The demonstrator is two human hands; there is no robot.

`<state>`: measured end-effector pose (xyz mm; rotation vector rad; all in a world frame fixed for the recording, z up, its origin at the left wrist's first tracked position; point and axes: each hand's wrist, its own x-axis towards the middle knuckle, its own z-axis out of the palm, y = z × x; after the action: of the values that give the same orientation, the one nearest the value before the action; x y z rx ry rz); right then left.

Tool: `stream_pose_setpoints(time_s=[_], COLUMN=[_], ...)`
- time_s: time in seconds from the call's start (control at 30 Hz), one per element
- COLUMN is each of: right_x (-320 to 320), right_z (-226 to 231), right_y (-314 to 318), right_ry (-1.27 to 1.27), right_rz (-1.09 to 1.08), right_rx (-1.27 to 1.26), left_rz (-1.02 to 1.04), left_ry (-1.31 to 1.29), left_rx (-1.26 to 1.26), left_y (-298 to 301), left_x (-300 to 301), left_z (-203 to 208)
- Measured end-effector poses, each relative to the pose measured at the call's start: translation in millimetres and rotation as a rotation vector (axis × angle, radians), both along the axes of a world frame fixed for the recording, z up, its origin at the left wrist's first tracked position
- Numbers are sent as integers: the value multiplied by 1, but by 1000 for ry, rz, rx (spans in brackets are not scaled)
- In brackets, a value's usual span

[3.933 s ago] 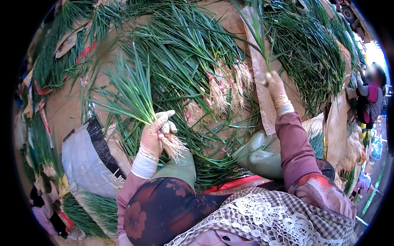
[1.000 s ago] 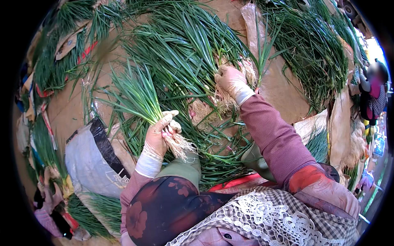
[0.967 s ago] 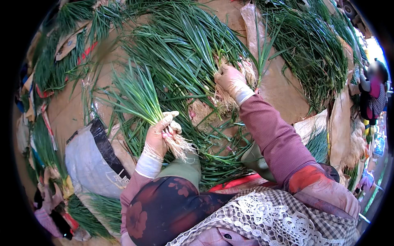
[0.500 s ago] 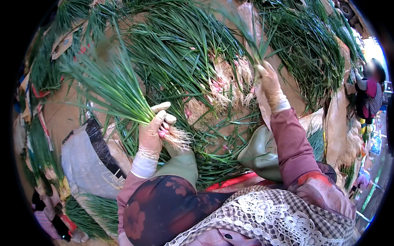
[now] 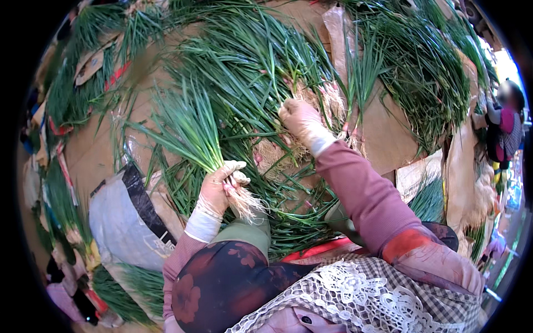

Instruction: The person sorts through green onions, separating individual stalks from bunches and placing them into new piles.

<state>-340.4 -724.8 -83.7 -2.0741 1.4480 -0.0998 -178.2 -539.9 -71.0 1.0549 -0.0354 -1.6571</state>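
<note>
My gloved left hand [image 5: 217, 186] is closed around a bunch of spring onions [image 5: 197, 133]. Its green leaves fan up and to the left, and pink bulbs with pale stringy roots [image 5: 244, 201] stick out below the fingers. In the middle, my gloved right hand [image 5: 301, 119] is closed at the heap of spring onions [image 5: 239, 61], its fingertips pinching at stalks there. The hand partly hides the roots behind it. Just right of that hand, a few separate spring onions [image 5: 355, 130] lie with their roots toward me.
A larger heap of greens [image 5: 413, 72] lies at the right. Loose leaves [image 5: 300, 227] are strewn between my green boots [image 5: 250, 230]. A grey-and-black plastic sack [image 5: 125, 216] lies at the left, over brown ground sheeting [image 5: 388, 125]. Another person [image 5: 505, 125] is at the far right.
My right hand has let go of the stalks it held at the right and moved left onto the heap. My left hand, with its bunch, has shifted slightly right and down.
</note>
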Motion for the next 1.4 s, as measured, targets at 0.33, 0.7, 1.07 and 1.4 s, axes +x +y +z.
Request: stream_pose_setpoints(time_s=[0.33, 0.7, 1.07, 1.4], right_x=[11, 61, 53, -54], right_z=[-2, 35, 21, 0], right_y=[126, 82, 41, -67], right_ry=[-595, -252, -230, -259], right_rz=[229, 224, 133, -356], right_rx=[263, -2, -105, -81], left_rz=[-106, -187, -126, 67], left_ry=[-61, -448, -186, -158], left_rx=[-73, 47, -141, -108], left_y=[5, -6, -8, 13], left_x=[0, -13, -8, 15], left_z=[-15, 9, 38, 31])
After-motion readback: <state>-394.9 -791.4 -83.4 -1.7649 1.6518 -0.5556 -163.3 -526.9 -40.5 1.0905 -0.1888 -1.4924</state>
